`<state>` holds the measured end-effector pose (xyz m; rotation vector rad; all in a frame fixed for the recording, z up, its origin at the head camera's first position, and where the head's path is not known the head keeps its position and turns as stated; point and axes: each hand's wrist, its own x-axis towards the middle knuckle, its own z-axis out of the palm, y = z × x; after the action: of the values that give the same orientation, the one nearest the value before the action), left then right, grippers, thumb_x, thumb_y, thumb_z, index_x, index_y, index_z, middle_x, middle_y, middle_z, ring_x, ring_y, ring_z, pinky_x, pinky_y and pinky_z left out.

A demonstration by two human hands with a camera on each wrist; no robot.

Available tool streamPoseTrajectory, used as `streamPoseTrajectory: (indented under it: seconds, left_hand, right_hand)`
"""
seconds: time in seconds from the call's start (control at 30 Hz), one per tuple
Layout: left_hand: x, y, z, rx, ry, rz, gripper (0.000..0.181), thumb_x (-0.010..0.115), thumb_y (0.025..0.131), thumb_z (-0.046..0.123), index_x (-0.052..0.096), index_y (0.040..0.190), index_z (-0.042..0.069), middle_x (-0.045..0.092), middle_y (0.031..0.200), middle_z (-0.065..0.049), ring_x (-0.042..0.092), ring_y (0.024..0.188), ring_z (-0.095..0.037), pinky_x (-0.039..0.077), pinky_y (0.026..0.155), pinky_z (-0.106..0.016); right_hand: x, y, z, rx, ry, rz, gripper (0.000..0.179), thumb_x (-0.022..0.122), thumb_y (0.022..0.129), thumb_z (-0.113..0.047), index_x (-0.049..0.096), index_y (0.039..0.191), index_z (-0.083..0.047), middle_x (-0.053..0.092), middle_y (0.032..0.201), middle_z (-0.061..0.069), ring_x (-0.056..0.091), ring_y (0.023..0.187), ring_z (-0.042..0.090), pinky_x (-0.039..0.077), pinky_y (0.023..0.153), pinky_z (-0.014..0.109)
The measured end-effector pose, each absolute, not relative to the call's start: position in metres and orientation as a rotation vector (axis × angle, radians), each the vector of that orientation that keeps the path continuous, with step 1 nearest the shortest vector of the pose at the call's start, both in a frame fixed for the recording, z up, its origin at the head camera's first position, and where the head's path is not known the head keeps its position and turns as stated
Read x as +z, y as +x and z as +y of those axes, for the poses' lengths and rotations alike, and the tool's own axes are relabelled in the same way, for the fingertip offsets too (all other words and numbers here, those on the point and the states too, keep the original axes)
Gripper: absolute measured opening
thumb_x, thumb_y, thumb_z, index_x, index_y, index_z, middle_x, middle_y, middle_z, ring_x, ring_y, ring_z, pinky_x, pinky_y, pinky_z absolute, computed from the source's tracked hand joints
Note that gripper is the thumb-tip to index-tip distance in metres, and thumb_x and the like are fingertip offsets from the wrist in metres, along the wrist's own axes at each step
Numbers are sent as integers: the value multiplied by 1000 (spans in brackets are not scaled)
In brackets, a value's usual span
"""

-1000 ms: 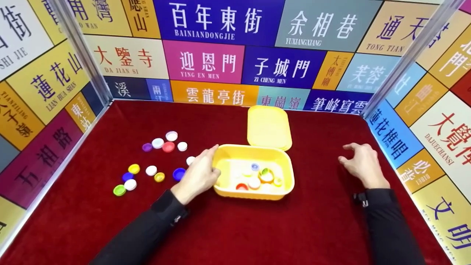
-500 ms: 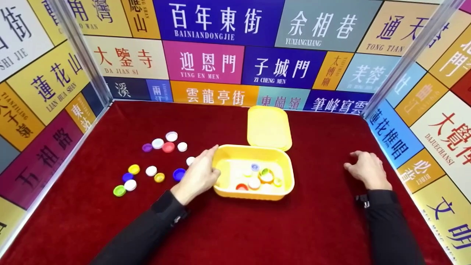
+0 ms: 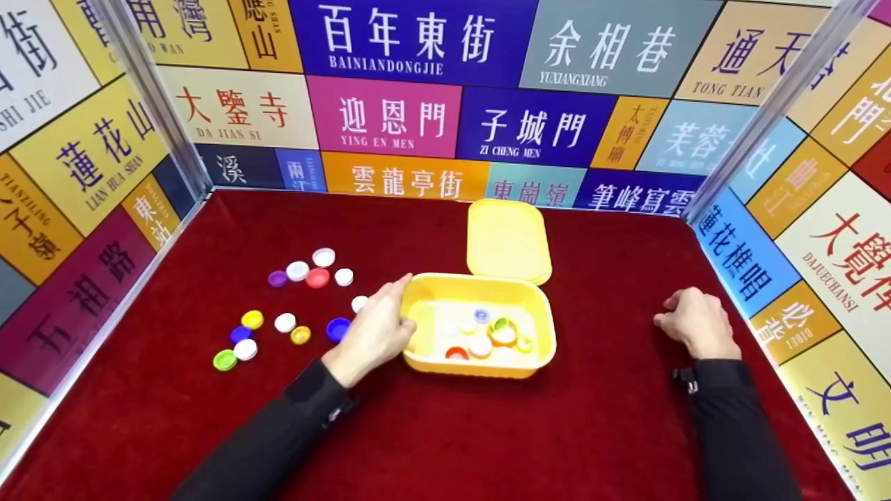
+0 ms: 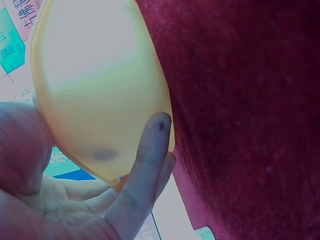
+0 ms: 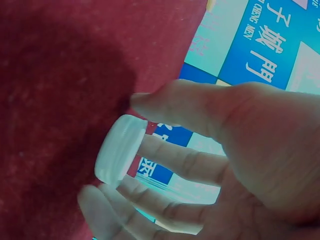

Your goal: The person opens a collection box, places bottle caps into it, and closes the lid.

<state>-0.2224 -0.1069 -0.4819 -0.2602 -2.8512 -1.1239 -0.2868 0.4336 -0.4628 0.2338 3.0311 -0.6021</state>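
Loose caps [image 3: 285,323] dot the red cloth [image 3: 174,410] around 9 to 10 o'clock of the yellow box [image 3: 424,362], whose 9 o'clock end the left hand [image 3: 372,330] grips; a yellow lid [image 3: 509,240] lies near 12; at 3, the right hand [image 3: 699,323] holds 1 white cap [image 5: 119,150].

Black sleeves [image 3: 741,424], small shiny wrist clasps [image 3: 688,380]

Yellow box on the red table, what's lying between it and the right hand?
Nothing: in the head view, only bare red tabletop shows between the yellow box and the right hand.
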Motion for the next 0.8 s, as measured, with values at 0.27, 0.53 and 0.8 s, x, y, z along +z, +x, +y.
streamPoseTrajectory:
  seconds: [0.27, 0.53, 0.8]
  left_hand:
    - [-481, -221, -107, -1107, -283, -2838, 80, 70, 101, 0, 45, 176, -1, 63, 168, -28, 70, 148, -37, 57, 128, -52]
    - [-481, -220, -107, -1116, -280, -2842, 80, 70, 101, 1, 45, 177, -1, 61, 170, -28, 67, 153, -38, 55, 131, -53]
    - [-480, -221, -108, -1140, -269, -2850, 80, 71, 102, 2, 44, 178, 0, 57, 174, -28, 60, 162, -40, 50, 134, -55]
  right_hand:
    - [-464, -288, 431, -597, 154, 3098, 26, 82, 96, -11, 81, 114, 8, 77, 121, 37, 70, 108, 56, 61, 91, 66]
    - [-465, -289, 423, -615, 99, 3131, 26, 81, 95, -11, 83, 112, 8, 79, 118, 36, 71, 107, 55, 60, 94, 68]
    - [-461, -289, 404, -659, -15, 3201, 27, 80, 93, -11, 85, 112, 8, 82, 114, 34, 73, 104, 55, 60, 96, 71]
